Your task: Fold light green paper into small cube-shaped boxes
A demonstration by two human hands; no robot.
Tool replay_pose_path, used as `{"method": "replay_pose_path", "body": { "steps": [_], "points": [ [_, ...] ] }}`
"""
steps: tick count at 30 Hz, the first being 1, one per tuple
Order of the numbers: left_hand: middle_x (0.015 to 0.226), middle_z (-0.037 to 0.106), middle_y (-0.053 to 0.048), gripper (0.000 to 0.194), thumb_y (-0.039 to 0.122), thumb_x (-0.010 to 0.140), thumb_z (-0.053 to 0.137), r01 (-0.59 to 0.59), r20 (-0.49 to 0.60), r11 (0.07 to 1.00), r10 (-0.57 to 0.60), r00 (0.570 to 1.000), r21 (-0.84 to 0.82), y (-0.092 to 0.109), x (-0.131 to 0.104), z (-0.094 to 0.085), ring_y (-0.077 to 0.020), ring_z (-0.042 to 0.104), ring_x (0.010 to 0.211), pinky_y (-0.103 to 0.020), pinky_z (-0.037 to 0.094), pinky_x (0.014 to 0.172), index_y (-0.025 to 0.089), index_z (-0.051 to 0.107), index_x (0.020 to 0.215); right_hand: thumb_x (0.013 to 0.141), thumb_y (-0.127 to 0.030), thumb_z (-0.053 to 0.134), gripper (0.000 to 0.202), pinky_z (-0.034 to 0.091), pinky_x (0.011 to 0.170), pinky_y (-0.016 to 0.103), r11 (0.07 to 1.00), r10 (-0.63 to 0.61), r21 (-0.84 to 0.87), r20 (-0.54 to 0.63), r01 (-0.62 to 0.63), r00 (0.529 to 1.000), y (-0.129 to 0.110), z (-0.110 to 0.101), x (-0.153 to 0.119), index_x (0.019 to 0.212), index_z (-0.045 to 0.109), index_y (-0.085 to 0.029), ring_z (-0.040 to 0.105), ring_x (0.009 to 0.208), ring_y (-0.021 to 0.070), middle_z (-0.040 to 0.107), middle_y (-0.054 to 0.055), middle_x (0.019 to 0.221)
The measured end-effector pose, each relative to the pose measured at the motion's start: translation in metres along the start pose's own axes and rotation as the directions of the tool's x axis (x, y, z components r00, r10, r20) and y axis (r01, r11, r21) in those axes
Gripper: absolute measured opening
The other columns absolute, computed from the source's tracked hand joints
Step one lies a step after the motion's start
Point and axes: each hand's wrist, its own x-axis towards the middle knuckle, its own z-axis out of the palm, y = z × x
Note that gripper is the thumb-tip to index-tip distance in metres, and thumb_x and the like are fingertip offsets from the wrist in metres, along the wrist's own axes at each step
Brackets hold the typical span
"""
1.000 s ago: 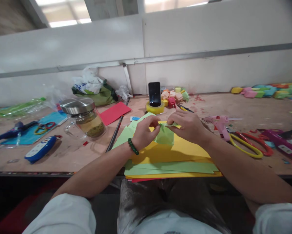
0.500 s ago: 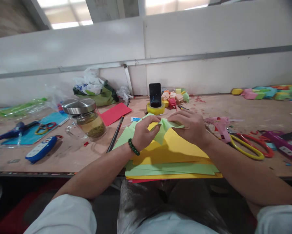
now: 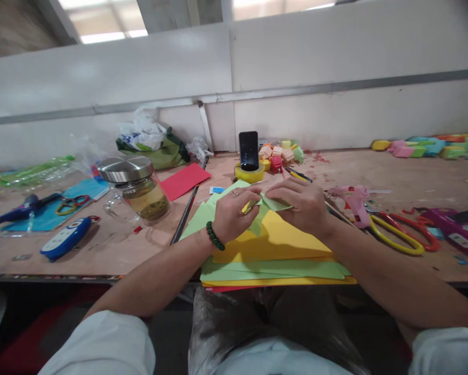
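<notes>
Between my hands is a piece of light green paper point(image 3: 276, 204), folded and creased, held just above a stack of coloured sheets. My left hand point(image 3: 231, 214), with a dark green bead bracelet on the wrist, pinches its left part. On the other side my right hand point(image 3: 302, 205) grips the right part, fingers curled over the top. The fingers hide much of the folds. Beneath them lie yellow sheets point(image 3: 284, 242), with light green sheets point(image 3: 273, 272) showing below and to the left at the table's front edge.
A phone point(image 3: 248, 151) leans upright on a yellow tape roll point(image 3: 249, 173), beside small folded paper pieces point(image 3: 276, 153). Left stands a glass mug with a steel lid point(image 3: 140, 190), near a red sheet point(image 3: 185, 181). Right lie a pink glue gun point(image 3: 355, 200) and scissors point(image 3: 398, 237).
My left hand has turned over more, its fingers now curled across the paper's left part. The right hand has shifted slightly, and a yellow-and-black pen behind it shows more.
</notes>
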Motion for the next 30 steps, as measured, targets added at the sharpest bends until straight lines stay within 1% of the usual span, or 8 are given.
{"method": "replay_pose_path", "body": {
  "steps": [7, 10, 13, 15, 18, 21, 24, 30],
  "points": [
    [0.087, 0.074, -0.003, 0.011, 0.01, 0.073, 0.057, -0.02, 0.015, 1.0, 0.02, 1.0, 0.0, -0.001, -0.001, 0.003, -0.017, 0.068, 0.078, -0.028, 0.053, 0.072, 0.02, 0.058, 0.076, 0.08, -0.019, 0.058, 0.008, 0.05, 0.07, 0.031, 0.991, 0.127, -0.043, 0.012, -0.126, 0.992, -0.001, 0.004, 0.0, 0.086, 0.063, -0.022, 0.065, 0.079, 0.0199, 0.071, 0.005, 0.084],
    [0.081, 0.072, -0.002, 0.012, 0.009, 0.069, 0.058, 0.02, 0.044, 1.0, -0.02, 0.999, -0.004, -0.003, -0.002, 0.005, -0.0173, 0.067, 0.076, -0.028, 0.053, 0.071, 0.02, 0.057, 0.072, 0.073, -0.015, 0.057, 0.025, 0.05, 0.07, 0.032, 0.976, 0.207, -0.081, 0.032, -0.204, 0.978, 0.0, 0.006, -0.001, 0.096, 0.061, -0.021, 0.064, 0.081, 0.0215, 0.069, 0.006, 0.09],
    [0.078, 0.071, -0.001, 0.013, 0.009, 0.067, 0.059, 0.086, 0.054, 0.996, -0.084, 0.995, -0.034, -0.006, -0.001, 0.006, -0.017, 0.067, 0.075, -0.028, 0.052, 0.071, 0.021, 0.058, 0.072, 0.069, -0.011, 0.054, 0.037, 0.051, 0.072, 0.034, 0.979, 0.198, -0.045, 0.004, -0.198, 0.98, 0.0, 0.005, -0.001, 0.105, 0.058, -0.02, 0.063, 0.085, 0.0218, 0.068, 0.007, 0.095],
    [0.078, 0.071, -0.001, 0.012, 0.01, 0.068, 0.059, 0.133, 0.033, 0.988, -0.131, 0.991, -0.074, -0.008, 0.0, 0.006, -0.0167, 0.067, 0.075, -0.029, 0.053, 0.072, 0.021, 0.059, 0.073, 0.071, -0.012, 0.054, 0.031, 0.051, 0.072, 0.035, 0.984, 0.174, -0.015, -0.085, -0.176, 0.981, 0.0, 0.001, 0.001, 0.101, 0.057, -0.021, 0.063, 0.084, 0.0215, 0.067, 0.006, 0.092],
    [0.077, 0.071, -0.002, 0.01, 0.011, 0.069, 0.06, 0.197, -0.011, 0.97, -0.201, 0.98, -0.141, -0.011, 0.002, 0.005, -0.0161, 0.067, 0.075, -0.029, 0.053, 0.073, 0.02, 0.059, 0.072, 0.075, -0.019, 0.059, 0.009, 0.048, 0.062, 0.031, 0.992, 0.118, -0.026, -0.19, -0.126, 0.975, -0.002, -0.008, 0.005, 0.081, 0.055, -0.023, 0.058, 0.067, 0.0179, 0.062, 0.001, 0.07],
    [0.076, 0.071, -0.002, 0.009, 0.011, 0.069, 0.061, 0.232, -0.029, 0.958, -0.24, 0.97, -0.166, -0.014, 0.003, 0.004, -0.0153, 0.067, 0.074, -0.027, 0.053, 0.072, 0.019, 0.058, 0.07, 0.077, -0.027, 0.064, 0.015, 0.042, 0.056, 0.028, 0.987, 0.081, -0.128, -0.109, -0.095, 0.991, -0.004, -0.009, 0.006, 0.068, 0.052, -0.023, 0.053, 0.057, 0.0148, 0.057, -0.001, 0.058],
    [0.075, 0.071, -0.002, 0.007, 0.013, 0.07, 0.061, 0.221, -0.042, 0.959, -0.231, 0.972, -0.175, -0.015, 0.003, 0.005, -0.0149, 0.066, 0.072, -0.026, 0.053, 0.069, 0.019, 0.058, 0.07, 0.078, -0.037, 0.066, 0.019, 0.038, 0.054, 0.026, 0.965, 0.143, -0.226, 0.016, -0.136, 0.99, -0.004, -0.002, 0.003, 0.072, 0.059, -0.02, 0.057, 0.06, 0.0147, 0.062, 0.0, 0.064],
    [0.077, 0.071, -0.002, 0.008, 0.012, 0.07, 0.06, 0.225, -0.032, 0.958, -0.234, 0.972, -0.177, -0.013, 0.002, 0.007, -0.0157, 0.067, 0.074, -0.029, 0.054, 0.072, 0.02, 0.059, 0.071, 0.087, -0.037, 0.059, 0.026, 0.032, 0.05, 0.026, 0.954, 0.244, -0.21, 0.137, -0.213, 0.96, 0.001, 0.007, -0.005, 0.069, 0.064, -0.02, 0.059, 0.06, 0.0132, 0.066, 0.001, 0.067]
  ]
}}
